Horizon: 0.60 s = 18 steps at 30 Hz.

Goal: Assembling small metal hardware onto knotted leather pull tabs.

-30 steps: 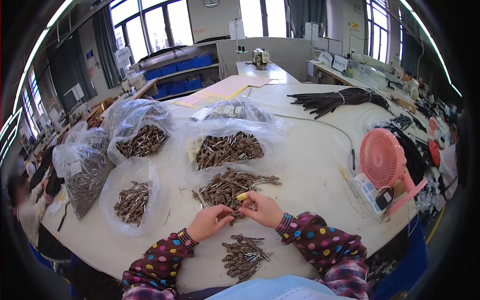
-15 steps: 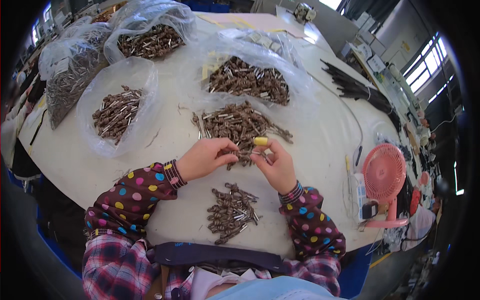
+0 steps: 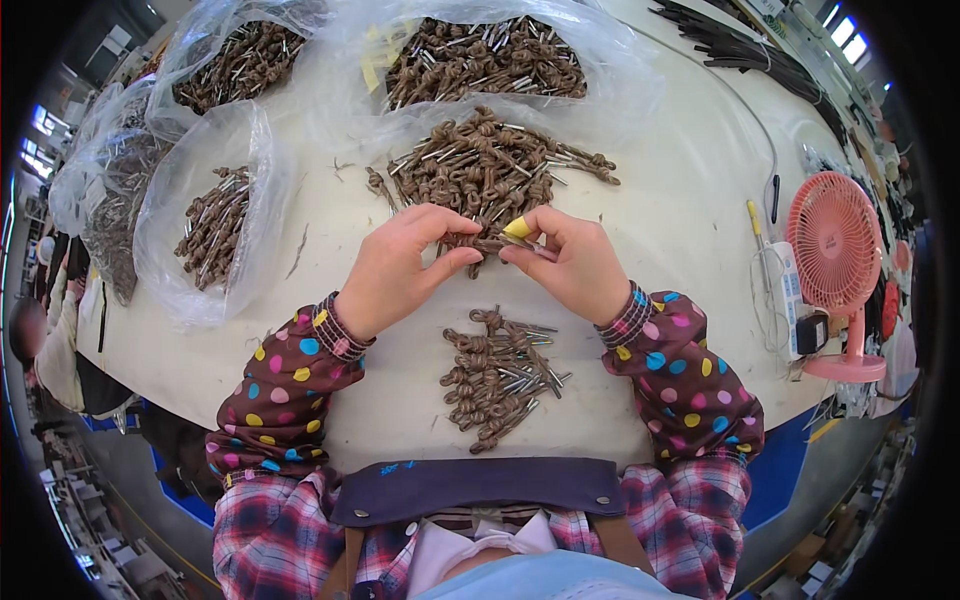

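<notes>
My left hand [image 3: 400,265] and my right hand [image 3: 572,265] pinch a brown knotted cord [image 3: 489,243] between them, just in front of a loose heap. Yellow tape wraps my right index fingertip. Part of the cord is hidden by the fingers. The heap [image 3: 478,155] behind is made of similar brown knotted cords with silvery metal tips. Closer to my body, between my forearms, lies a smaller pile of knotted cords [image 3: 480,375], many with their tips pointing right.
Clear plastic bags of cords [image 3: 490,62], [image 3: 215,225] stand at the back and left of the white table [image 3: 680,240]. Dark strips [image 3: 745,50] lie far right. A pink fan [image 3: 838,245], a power strip [image 3: 790,300] and a yellow-handled tool [image 3: 755,217] are at the right.
The whole view has shifted, with the fan now farther right and the back bags higher. Both hands stay pinched on the cord in front of the heap.
</notes>
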Each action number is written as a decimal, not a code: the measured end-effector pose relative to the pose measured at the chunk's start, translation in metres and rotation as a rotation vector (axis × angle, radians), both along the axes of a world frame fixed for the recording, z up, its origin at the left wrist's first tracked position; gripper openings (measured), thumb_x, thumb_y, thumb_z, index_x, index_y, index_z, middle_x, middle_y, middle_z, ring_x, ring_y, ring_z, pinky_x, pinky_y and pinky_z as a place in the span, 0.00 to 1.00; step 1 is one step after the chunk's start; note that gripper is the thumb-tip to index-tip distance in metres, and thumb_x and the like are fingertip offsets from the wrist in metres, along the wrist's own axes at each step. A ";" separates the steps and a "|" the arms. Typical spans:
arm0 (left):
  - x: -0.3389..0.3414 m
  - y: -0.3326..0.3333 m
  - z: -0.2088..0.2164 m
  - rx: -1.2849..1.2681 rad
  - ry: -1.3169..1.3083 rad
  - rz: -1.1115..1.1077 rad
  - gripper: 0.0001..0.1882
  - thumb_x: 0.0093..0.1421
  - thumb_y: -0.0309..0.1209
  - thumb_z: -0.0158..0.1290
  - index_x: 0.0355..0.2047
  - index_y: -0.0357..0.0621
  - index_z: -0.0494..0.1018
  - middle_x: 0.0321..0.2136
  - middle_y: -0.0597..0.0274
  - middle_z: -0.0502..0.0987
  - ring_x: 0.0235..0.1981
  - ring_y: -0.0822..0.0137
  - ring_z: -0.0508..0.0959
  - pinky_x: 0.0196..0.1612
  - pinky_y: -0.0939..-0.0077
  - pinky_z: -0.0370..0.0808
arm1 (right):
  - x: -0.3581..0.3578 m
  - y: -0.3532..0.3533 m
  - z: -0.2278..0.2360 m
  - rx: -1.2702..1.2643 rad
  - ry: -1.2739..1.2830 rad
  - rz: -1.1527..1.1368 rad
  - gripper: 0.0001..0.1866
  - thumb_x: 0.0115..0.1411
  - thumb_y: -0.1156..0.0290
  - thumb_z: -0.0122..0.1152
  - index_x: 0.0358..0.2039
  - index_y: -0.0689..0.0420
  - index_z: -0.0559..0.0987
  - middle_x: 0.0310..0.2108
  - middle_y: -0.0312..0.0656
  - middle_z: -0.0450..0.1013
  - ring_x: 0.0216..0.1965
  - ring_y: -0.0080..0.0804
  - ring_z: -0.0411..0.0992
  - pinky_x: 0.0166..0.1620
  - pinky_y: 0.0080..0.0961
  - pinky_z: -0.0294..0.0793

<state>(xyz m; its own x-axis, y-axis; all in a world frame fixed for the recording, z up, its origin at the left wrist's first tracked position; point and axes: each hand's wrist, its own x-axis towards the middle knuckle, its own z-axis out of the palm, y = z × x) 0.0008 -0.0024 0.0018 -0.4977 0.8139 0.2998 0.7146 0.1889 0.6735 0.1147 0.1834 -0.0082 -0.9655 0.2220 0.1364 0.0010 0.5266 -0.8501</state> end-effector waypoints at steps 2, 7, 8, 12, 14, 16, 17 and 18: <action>0.000 -0.001 0.000 0.020 0.106 0.004 0.12 0.52 0.26 0.61 0.38 0.42 0.77 0.32 0.60 0.79 0.37 0.62 0.78 0.40 0.73 0.74 | -0.001 -0.003 0.000 0.004 0.004 0.010 0.11 0.52 0.68 0.67 0.33 0.59 0.78 0.23 0.45 0.74 0.23 0.34 0.73 0.30 0.25 0.72; -0.002 -0.001 -0.002 0.021 0.212 -0.003 0.07 0.53 0.24 0.60 0.33 0.41 0.77 0.30 0.60 0.79 0.33 0.62 0.79 0.37 0.74 0.75 | -0.004 -0.005 -0.001 -0.001 0.016 0.031 0.11 0.52 0.68 0.67 0.32 0.60 0.78 0.23 0.44 0.74 0.24 0.34 0.73 0.30 0.24 0.72; -0.003 -0.001 -0.003 0.018 0.209 -0.001 0.07 0.53 0.24 0.60 0.33 0.41 0.77 0.30 0.60 0.79 0.33 0.62 0.79 0.37 0.74 0.75 | -0.004 -0.005 -0.001 -0.024 0.021 0.024 0.11 0.52 0.68 0.67 0.32 0.60 0.78 0.23 0.45 0.74 0.24 0.34 0.73 0.30 0.24 0.72; -0.002 -0.001 -0.013 0.029 -0.110 0.019 0.05 0.60 0.27 0.54 0.33 0.39 0.72 0.25 0.58 0.77 0.27 0.66 0.79 0.31 0.75 0.74 | -0.005 -0.002 -0.004 -0.051 -0.008 0.036 0.13 0.51 0.68 0.68 0.35 0.60 0.77 0.25 0.45 0.75 0.26 0.33 0.75 0.31 0.24 0.73; 0.000 0.000 -0.014 0.051 -0.302 0.044 0.07 0.62 0.30 0.53 0.33 0.40 0.70 0.22 0.58 0.75 0.24 0.64 0.77 0.28 0.74 0.72 | -0.005 -0.004 -0.003 -0.032 0.033 0.023 0.16 0.51 0.66 0.69 0.36 0.60 0.77 0.27 0.44 0.75 0.27 0.34 0.75 0.30 0.25 0.73; 0.001 0.001 -0.011 -0.019 -0.321 0.058 0.08 0.65 0.31 0.49 0.35 0.39 0.67 0.21 0.58 0.74 0.21 0.68 0.75 0.26 0.75 0.71 | -0.005 -0.005 -0.002 -0.014 0.076 0.011 0.18 0.50 0.64 0.70 0.38 0.59 0.76 0.30 0.43 0.75 0.27 0.35 0.76 0.30 0.26 0.74; 0.001 0.002 -0.010 -0.022 -0.320 0.060 0.08 0.65 0.31 0.49 0.35 0.39 0.67 0.21 0.58 0.74 0.21 0.68 0.75 0.26 0.75 0.71 | -0.003 -0.005 0.001 0.146 0.181 -0.034 0.19 0.51 0.61 0.69 0.37 0.59 0.75 0.31 0.41 0.73 0.27 0.36 0.75 0.29 0.27 0.74; 0.002 0.003 -0.009 -0.042 -0.334 0.075 0.08 0.65 0.31 0.49 0.35 0.39 0.67 0.21 0.59 0.74 0.21 0.68 0.74 0.26 0.75 0.70 | -0.002 -0.006 0.002 0.307 0.286 -0.080 0.20 0.51 0.58 0.68 0.37 0.58 0.74 0.32 0.39 0.72 0.27 0.36 0.75 0.28 0.28 0.74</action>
<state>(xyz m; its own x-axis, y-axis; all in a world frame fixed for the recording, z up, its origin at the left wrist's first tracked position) 0.0024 0.0005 -0.0070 -0.6216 0.7795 0.0770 0.4388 0.2651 0.8586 0.1126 0.1776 -0.0057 -0.8604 0.2018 0.4679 -0.1613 0.7632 -0.6258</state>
